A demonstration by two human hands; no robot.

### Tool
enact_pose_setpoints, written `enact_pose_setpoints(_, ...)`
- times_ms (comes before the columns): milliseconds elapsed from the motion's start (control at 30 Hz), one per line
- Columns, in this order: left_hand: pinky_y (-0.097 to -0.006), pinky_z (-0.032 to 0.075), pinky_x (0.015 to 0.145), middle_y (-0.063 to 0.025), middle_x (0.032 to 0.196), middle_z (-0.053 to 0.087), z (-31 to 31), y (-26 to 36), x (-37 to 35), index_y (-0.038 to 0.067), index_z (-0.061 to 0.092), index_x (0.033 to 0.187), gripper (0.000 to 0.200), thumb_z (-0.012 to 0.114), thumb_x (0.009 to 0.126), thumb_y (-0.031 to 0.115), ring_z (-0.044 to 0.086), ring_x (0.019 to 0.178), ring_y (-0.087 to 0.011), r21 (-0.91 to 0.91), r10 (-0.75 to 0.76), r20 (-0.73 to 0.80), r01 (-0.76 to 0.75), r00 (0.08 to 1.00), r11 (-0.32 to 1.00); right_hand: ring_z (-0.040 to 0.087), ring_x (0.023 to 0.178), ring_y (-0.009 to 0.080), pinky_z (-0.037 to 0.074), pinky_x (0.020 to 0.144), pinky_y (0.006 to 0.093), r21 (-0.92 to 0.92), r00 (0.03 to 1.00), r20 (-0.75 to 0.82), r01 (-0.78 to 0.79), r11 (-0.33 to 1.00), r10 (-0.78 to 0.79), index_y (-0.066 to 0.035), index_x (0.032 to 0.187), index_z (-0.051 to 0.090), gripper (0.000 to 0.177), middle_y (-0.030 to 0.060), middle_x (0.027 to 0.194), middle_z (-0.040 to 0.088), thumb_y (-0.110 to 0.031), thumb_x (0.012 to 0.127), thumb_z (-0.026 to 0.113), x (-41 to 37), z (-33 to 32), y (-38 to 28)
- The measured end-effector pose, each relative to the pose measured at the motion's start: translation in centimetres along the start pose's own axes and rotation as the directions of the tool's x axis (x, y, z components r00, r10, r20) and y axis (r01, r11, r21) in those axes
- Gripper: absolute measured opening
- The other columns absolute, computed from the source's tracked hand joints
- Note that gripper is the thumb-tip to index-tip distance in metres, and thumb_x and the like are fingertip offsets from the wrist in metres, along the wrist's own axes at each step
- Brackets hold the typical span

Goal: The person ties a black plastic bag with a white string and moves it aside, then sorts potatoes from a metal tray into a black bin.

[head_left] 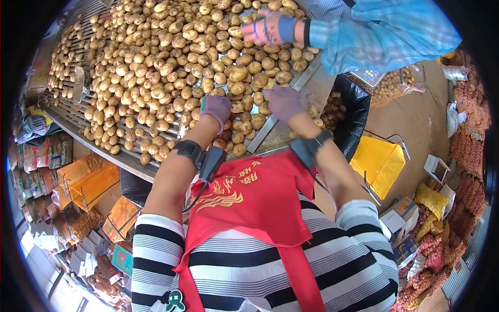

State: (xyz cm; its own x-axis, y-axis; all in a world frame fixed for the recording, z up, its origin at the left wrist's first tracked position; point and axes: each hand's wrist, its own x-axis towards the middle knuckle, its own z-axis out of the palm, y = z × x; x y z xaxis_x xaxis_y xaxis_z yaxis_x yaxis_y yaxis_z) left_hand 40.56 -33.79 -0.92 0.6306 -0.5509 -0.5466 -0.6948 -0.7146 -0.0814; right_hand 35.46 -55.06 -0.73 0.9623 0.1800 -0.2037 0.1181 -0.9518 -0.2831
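Observation:
Many small brown potatoes [156,67] cover a slatted metal table [67,122]. My left hand [215,108], in a purple glove, rests among the potatoes near the table's front edge; its fingers are curled down and what they hold, if anything, is hidden. Also gloved in purple, my right hand [284,103] is beside a metal strip [264,133], at the right edge of the potatoes. Its fingers bend toward the potatoes, and I cannot make out anything in them. Each of my wrists has a dark band with a small device.
A co-worker's gloved hand [270,27] reaches over the potatoes from the upper right. Beside the table's right side are a black bag [355,106] with potatoes inside and a yellow bag [378,165] on a metal frame. Orange sacks [93,184] stand at the left.

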Motion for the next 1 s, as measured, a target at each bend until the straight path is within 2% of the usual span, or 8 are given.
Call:
enact_pose_setpoints(400, -0.0353, 0.055, 0.075, -0.0092, 0.102, 0.071, -3.8, 1.9, -1.2, 0.011, 0.073, 0.095, 0.017, 0.065, 0.08, 0.015, 0.068, 0.095, -0.0254, 0.069, -0.151, 0.193, 0.141, 0.97, 0.988, 0.067, 0.086, 0.0226, 0.052, 0.067, 0.0354, -0.435, 0.856, 0.348, 0.508, 0.743, -0.382, -0.01, 0.099, 0.063, 0.017, 0.0072, 0.093, 0.067, -0.011, 0.083, 0.055, 3.7, 1.9, 1.5)
enact_pose_setpoints(533, -0.0361, 0.054, 0.076, -0.0098, 0.104, 0.071, 0.3, 0.5, -0.2, 0.013, 0.074, 0.098, 0.03, 0.071, 0.074, 0.031, 0.067, 0.099, -0.0232, 0.003, -0.18, 0.092, 0.18, 0.979, 0.984, 0.068, 0.083, 0.0217, 0.053, 0.065, 0.037, -0.178, 0.944, -0.012, 0.323, 0.929, -0.331, -0.009, 0.105, 0.064, 0.025, 0.0101, 0.089, 0.068, -0.012, 0.08, 0.061, 1.0, 1.1, 2.8)
enact_pose_setpoints(567, -0.0383, 0.054, 0.076, -0.0111, 0.103, 0.07, -0.5, 0.3, -0.9, 0.01, 0.072, 0.097, 0.029, 0.068, 0.079, 0.033, 0.068, 0.095, -0.0249, -0.071, -0.177, 0.079, 0.182, 0.981, 0.981, 0.067, 0.079, 0.02, 0.053, 0.063, 0.0347, 0.345, 0.996, -0.087, 0.063, 0.937, -0.035, -0.009, 0.108, 0.062, 0.027, 0.0105, 0.09, 0.067, -0.014, 0.082, 0.061, 0.1, 0.9, 2.8)
enact_pose_setpoints(633, -0.0384, 0.054, 0.076, -0.0115, 0.101, 0.071, -0.5, -0.4, -3.0, 0.009, 0.071, 0.098, 0.031, 0.067, 0.079, 0.033, 0.068, 0.092, -0.0257, -0.229, -0.256, -0.05, 0.238, 0.965, 0.944, 0.063, 0.076, 0.0153, 0.052, 0.062, 0.0289, 0.961, 0.958, 0.248, -0.262, 0.091, 0.147, -0.01, 0.122, 0.055, 0.04, 0.0112, 0.101, 0.065, -0.02, 0.084, 0.061, -1.6, 1.3, 4.4)
enact_pose_setpoints(733, -0.0393, 0.053, 0.08, -0.0134, 0.094, 0.071, -2.3, 0.2, -4.7, 0.006, 0.066, 0.102, 0.04, 0.067, 0.078, 0.037, 0.068, 0.088, -0.0293, -0.548, -0.428, -0.093, 0.313, 0.899, 0.776, 0.066, 0.092, 0.0217, 0.056, 0.065, 0.0322, 0.913, 0.964, 0.265, -0.244, -0.326, 0.024, -0.004, 0.126, 0.05, 0.043, 0.0129, 0.11, 0.063, -0.03, 0.092, 0.056, -6.4, -0.9, 3.0)
enact_pose_setpoints(800, -0.0394, 0.052, 0.083, -0.0159, 0.093, 0.07, -4.6, 3.1, -5.0, 0.006, 0.065, 0.107, 0.05, 0.069, 0.074, 0.043, 0.067, 0.09, -0.031, -0.976, -0.33, -0.035, 0.038, 0.943, 0.213, 0.066, 0.091, 0.0212, 0.056, 0.065, 0.0327, 0.776, 0.95, 0.308, -0.28, -0.565, -0.048, -0.004, 0.125, 0.051, 0.044, 0.013, 0.11, 0.063, -0.033, 0.093, 0.055, -6.9, 0.0, 1.5)
enact_pose_setpoints(833, -0.0393, 0.051, 0.084, -0.0166, 0.095, 0.069, -6.8, 4.5, -5.1, 0.006, 0.064, 0.11, 0.052, 0.07, 0.074, 0.044, 0.067, 0.092, -0.0312, -0.948, -0.249, -0.043, 0.039, 0.968, 0.317, 0.065, 0.09, 0.0207, 0.056, 0.066, 0.0333, 0.579, 0.935, 0.332, -0.31, -0.754, -0.129, -0.004, 0.125, 0.051, 0.044, 0.013, 0.11, 0.063, -0.037, 0.094, 0.054, -6.9, 0.7, 0.8)
enact_pose_setpoints(1000, -0.0378, 0.052, 0.081, -0.0163, 0.094, 0.068, -7.0, 6.6, -1.0, 0.009, 0.06, 0.118, 0.047, 0.071, 0.079, 0.033, 0.067, 0.086, -0.0275, -0.865, -0.331, -0.315, -0.126, 0.889, 0.485, 0.066, 0.083, 0.0224, 0.058, 0.064, 0.0355, 0.484, 0.966, 0.256, -0.155, -0.861, -0.03, -0.011, 0.12, 0.055, 0.036, 0.0105, 0.107, 0.065, -0.036, 0.095, 0.052, -7.1, 2.8, 1.1)
